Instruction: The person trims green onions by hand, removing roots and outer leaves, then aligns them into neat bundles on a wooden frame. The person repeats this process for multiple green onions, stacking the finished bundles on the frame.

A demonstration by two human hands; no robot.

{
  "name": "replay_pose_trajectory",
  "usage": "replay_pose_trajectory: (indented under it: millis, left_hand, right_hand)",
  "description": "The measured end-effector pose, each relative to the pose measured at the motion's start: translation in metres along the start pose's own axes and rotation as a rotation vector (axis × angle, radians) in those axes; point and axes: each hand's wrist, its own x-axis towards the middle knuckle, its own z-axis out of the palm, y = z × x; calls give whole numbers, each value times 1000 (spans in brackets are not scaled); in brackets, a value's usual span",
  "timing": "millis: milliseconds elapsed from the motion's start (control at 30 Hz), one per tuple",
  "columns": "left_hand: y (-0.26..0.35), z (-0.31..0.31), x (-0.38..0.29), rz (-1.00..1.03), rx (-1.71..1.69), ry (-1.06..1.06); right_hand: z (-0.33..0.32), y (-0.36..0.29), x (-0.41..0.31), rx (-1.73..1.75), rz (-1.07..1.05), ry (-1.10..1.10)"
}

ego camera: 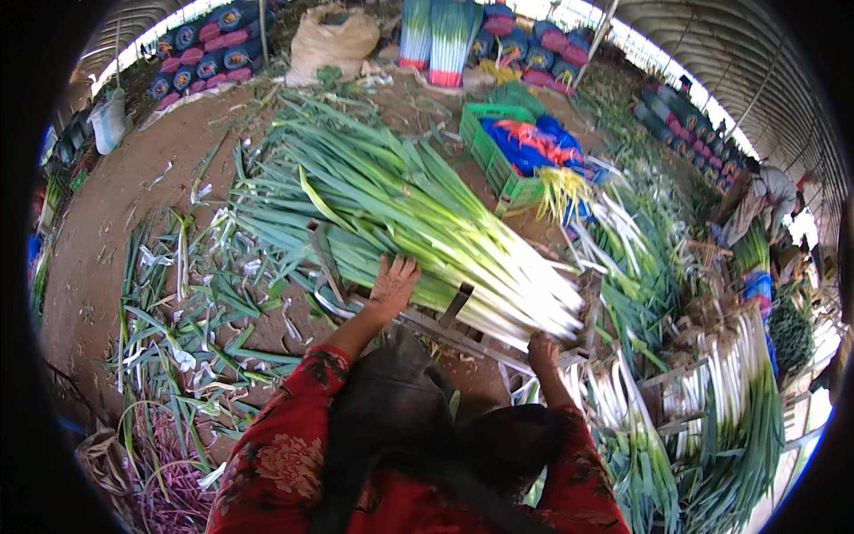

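Observation:
A large pile of long green onions [427,220] lies across a low metal frame [454,340], white ends to the right, green leaves to the upper left. My left hand [395,284] rests on the leaves near the frame's left upright, palm down with fingers spread, holding nothing. At the white ends, by the frame's right end, my right hand [543,352] is closed with its fingers bent. Whether it grips a stalk is hidden by the hand itself. Some of the white ends look blurred.
A green plastic crate [490,157] holds blue and red netting. More green onions [720,394] stand and lie at the right. Leaf scraps [200,320] cover ground at left. A bent-over person [767,193] works far right. Netted bundles [213,53] are stacked behind.

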Motion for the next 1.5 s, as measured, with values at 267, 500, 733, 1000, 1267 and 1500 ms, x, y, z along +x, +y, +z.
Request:
replay_pose_trajectory:
  millis: [267, 500, 733, 1000, 1267, 1500]
  left_hand:
    - [-26, 46, -29, 0, 10, 38]
    - [-17, 29, -22, 6, -212, 104]
    - [-97, -27, 0, -94, -33, 244]
    - [-146, -15, 22, -172, 177, -179]
    - [-188, -35, 53, -98, -269, -446]
    - [-205, -40, 56, -118, -402, -509]
  right_hand:
    - [4, -51, 1, -357, -68, 77]
    - [20, -26, 4, -203, -9, 61]
    - [11, -26, 10, -300, 23, 36]
    - [18, -28, 17, -276, 5, 34]
    - [13, -31, 15, -228, 9, 13]
    - [12, -32, 14, -235, 50, 13]
